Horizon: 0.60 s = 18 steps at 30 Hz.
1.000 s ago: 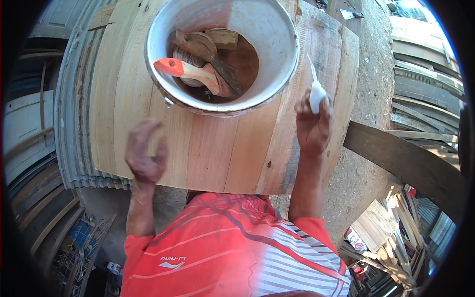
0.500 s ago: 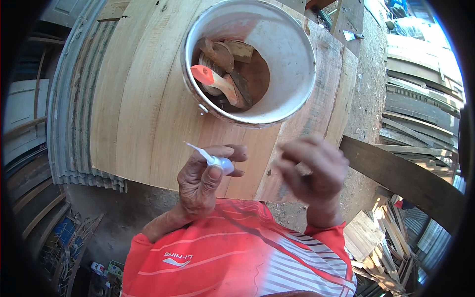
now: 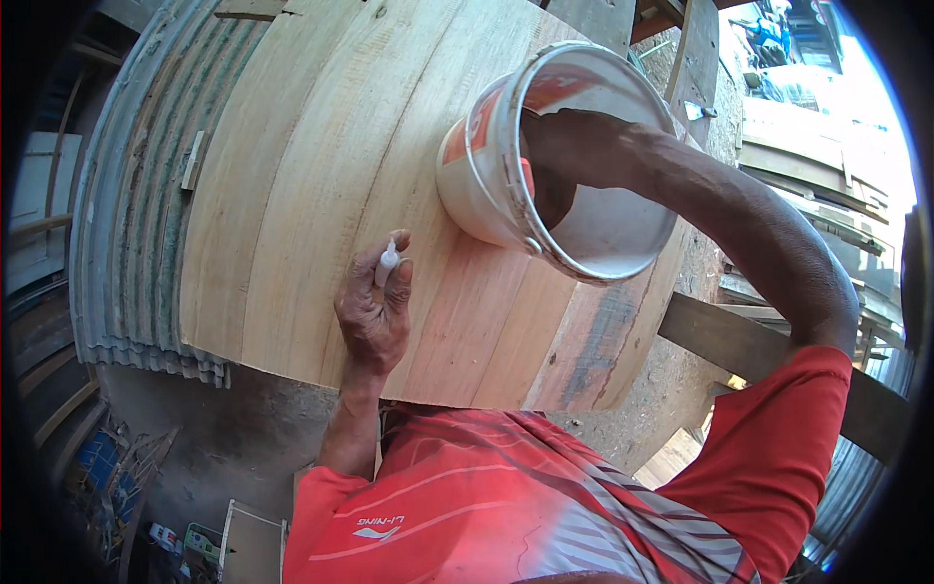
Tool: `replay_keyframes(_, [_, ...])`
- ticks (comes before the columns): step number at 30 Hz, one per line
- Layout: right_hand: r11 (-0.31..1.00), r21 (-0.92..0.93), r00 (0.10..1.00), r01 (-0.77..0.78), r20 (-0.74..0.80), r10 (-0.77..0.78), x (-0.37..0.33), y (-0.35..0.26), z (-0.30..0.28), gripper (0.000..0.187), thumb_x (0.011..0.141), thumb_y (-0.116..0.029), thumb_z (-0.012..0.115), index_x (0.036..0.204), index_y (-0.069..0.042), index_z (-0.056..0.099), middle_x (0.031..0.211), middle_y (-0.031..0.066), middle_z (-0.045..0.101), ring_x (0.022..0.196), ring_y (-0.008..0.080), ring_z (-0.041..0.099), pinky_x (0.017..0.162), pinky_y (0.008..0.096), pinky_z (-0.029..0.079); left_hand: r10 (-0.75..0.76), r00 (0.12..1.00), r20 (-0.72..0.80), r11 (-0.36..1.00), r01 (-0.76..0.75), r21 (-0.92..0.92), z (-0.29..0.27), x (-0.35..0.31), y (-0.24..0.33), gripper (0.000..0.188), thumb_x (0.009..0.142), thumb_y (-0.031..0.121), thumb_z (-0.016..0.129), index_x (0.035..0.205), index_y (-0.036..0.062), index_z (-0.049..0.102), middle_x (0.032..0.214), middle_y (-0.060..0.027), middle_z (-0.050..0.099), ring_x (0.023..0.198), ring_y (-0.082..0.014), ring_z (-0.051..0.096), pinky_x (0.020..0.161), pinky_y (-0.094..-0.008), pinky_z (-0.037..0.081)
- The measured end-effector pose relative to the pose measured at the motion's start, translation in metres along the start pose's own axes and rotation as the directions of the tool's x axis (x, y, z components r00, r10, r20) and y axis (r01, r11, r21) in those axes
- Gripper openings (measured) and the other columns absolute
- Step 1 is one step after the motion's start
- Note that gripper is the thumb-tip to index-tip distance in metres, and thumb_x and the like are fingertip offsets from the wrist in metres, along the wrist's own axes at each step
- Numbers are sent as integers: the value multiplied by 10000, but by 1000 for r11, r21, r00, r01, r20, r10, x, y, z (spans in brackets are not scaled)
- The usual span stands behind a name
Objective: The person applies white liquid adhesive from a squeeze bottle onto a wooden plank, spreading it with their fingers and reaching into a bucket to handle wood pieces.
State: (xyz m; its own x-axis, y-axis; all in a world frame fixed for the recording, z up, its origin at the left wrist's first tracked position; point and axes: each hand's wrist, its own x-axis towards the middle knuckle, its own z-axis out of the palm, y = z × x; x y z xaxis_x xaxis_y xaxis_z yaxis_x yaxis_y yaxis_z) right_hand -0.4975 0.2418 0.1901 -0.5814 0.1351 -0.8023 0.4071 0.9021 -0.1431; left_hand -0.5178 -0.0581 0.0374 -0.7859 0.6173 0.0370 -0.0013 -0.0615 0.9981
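A small white squeeze bottle with a thin nozzle [image 3: 386,265] is pinched between the fingers and thumb of my left hand [image 3: 370,316], its nozzle pointing up. My left hand hovers over the near part of a wooden plank tabletop [image 3: 321,195]. To its right, a white plastic bucket [image 3: 632,238] with a wire handle leans to the right. My right hand [image 3: 576,146] is down inside the bucket; its fingers are hidden, so what they touch does not show. Beside it, part of an orange-red item [image 3: 527,179] shows just inside the rim.
Corrugated metal sheets [image 3: 146,214] lie along the tabletop's left side. A dark wooden beam [image 3: 725,336] juts out at the right, under my right arm. Stacked boards [image 3: 817,185] stand farther right. A blade-like tool [image 3: 698,111] lies beyond the bucket.
My right hand has gone into the bucket, which now tilts and sits farther right. My left hand has turned the bottle upright. The loose items inside the bucket are now mostly hidden.
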Motion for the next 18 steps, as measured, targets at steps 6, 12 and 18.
replay_keyframes(6, [763,647,999,-7,36,-21,-4,0,10,318,1063,-270,497,1233,-89,695,1245,138,710,1185,216,643,1047,350,478,140,990,-15,980,-136,145,3,4,0,306,1021,132,699,1304,27,651,1149,-143,726,1064,-258,730,875,-361,589])
replay_keyframes(12, [996,-61,991,-65,111,71,7,1,6,300,991,-181,575,1234,-36,674,1141,181,732,1021,295,714,881,403,562,145,989,8,970,-144,198,7,1,-1,292,1036,128,679,1303,15,647,1152,-128,733,1072,-240,730,905,-359,598])
replay_keyframes(18, [880,-434,919,194,-233,-317,-39,15,-14,96,877,-43,700,944,16,736,882,169,746,819,279,733,702,366,588,107,994,-34,981,-100,168,10,-2,-14,313,1057,167,657,1306,-22,636,1187,-121,739,1091,-216,720,935,-348,594])
